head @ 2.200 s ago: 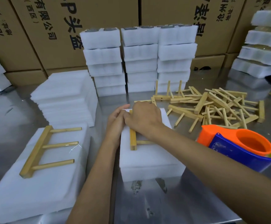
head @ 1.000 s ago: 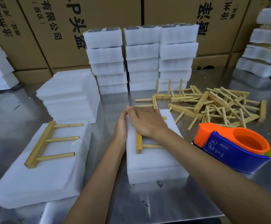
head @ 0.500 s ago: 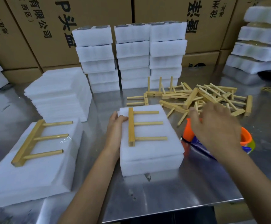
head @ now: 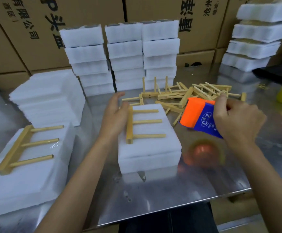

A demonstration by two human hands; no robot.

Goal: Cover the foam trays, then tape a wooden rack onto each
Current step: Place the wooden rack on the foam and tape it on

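Observation:
A covered white foam tray (head: 151, 153) lies in the middle of the steel table with a wooden rack (head: 143, 125) flat on top, its three pegs pointing right. My left hand (head: 115, 115) rests against the tray's left edge beside the rack's base bar, fingers straight. My right hand (head: 237, 121) grips the orange and blue tape dispenser (head: 199, 117), lifted off the table just right of the tray. Loose wooden racks (head: 187, 95) lie in a pile behind the tray.
At the left, a second rack (head: 27, 147) lies on a foam stack (head: 24, 179). Foam sheets (head: 47, 96) are piled behind it. Stacked foam trays (head: 125, 54) stand at the back, more trays (head: 257, 39) at the right, cardboard boxes (head: 27, 31) behind. The table edge (head: 170, 211) runs close to me.
My right hand left the rack, moved right, took hold of the tape dispenser and lifted it. My left hand stayed at the tray's left edge.

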